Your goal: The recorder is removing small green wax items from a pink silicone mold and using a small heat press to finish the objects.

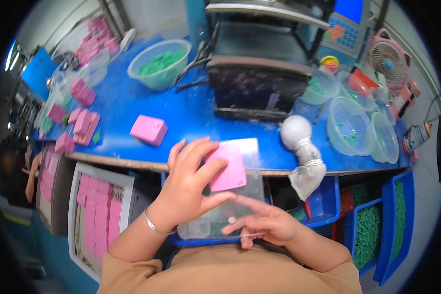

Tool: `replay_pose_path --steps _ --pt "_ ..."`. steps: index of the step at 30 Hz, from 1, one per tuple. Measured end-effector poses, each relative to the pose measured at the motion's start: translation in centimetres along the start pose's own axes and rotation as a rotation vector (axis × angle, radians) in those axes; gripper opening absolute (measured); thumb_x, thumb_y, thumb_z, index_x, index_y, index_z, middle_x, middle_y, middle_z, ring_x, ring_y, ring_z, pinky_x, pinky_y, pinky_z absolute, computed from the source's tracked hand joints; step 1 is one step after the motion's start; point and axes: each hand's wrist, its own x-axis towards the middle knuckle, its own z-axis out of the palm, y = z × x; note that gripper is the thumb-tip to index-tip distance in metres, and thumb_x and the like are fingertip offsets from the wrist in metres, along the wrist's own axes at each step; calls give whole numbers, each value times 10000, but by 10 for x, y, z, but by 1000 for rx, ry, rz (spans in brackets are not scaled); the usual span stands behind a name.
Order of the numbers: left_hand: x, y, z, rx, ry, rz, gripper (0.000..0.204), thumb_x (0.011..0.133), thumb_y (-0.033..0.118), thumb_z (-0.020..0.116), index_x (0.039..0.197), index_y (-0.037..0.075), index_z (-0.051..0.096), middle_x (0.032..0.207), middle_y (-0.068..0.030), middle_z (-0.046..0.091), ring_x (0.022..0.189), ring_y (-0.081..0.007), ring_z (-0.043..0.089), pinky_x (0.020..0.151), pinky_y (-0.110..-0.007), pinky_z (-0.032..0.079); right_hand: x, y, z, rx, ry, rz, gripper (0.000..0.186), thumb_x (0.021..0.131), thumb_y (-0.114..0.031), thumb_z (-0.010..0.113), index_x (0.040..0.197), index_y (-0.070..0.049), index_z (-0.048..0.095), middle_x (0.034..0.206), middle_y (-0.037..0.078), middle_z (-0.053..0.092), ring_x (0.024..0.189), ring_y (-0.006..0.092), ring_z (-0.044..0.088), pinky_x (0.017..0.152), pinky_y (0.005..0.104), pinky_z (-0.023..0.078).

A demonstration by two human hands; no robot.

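Observation:
My left hand, with a bangle on the wrist, has its fingers curled over a pink rectangular block at the front edge of the blue bench, on a pale, semi-clear plate. Below and right of the block, my right hand has its fingers apart, the index reaching toward my left thumb. A small white round piece shows beside its fingers over a clear surface. A white cloth-wrapped bundle lies to the right.
Several pink blocks and a bowl of green pieces are on the bench. A dark machine stands behind, plastic bowls at right. Boxes of pink blocks and blue bins sit below. Another person's arm shows far left.

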Motion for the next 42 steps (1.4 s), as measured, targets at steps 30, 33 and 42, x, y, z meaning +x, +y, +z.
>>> replay_pose_path --steps 30,33,42 --pt "-104 -117 -51 412 710 -583 695 612 190 717 1190 -3 382 1133 -210 456 1077 -364 430 951 -422 347 6 -1 -1 106 174 -356 701 887 -313 447 1410 22 120 1160 355 499 712 322 646 607 364 543" --pt "-191 -160 -89 668 757 -827 662 608 171 718 1165 14 398 1106 -178 475 1066 -344 440 963 -425 331 13 1 3 69 204 -330 696 890 -340 447 1404 24 149 1154 337 515 701 307 647 600 358 542" --pt "-391 -205 -155 872 337 -1277 408 641 114 692 1014 22 553 1166 -182 502 1113 -343 457 984 -378 350 14 -2 1 -73 268 -319 637 933 -345 391 1410 -1 144 1120 254 571 632 249 636 510 281 511"
